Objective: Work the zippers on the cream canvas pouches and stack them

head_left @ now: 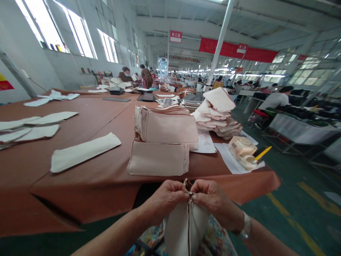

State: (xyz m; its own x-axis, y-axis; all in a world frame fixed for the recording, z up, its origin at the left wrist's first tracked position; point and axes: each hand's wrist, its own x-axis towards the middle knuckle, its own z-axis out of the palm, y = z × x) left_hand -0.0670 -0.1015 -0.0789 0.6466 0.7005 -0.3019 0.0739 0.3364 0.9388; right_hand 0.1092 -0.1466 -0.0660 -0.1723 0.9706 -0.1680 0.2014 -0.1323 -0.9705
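Observation:
Low in the head view, a cream leather piece (177, 227) with a brown-edged seam down its middle hangs over my lap. My left hand (170, 193) pinches its upper edge just left of the seam. Close against it, my right hand (209, 195) pinches the same edge on the right side. Both sets of fingertips nearly meet at the seam, and what lies between them is partly hidden. Just beyond my hands, at the table edge, lies a stack of cream leather panels (158, 159), with a taller stack of similar panels (170, 128) behind it.
A brown-covered table (106, 117) spreads ahead. One long cream strip (85, 153) lies to the left, with more strips (39, 124) farther left. On the right stand a pile of cream pieces (218, 110) and a plastic container (242, 147) with a yellow-handled brush (262, 153).

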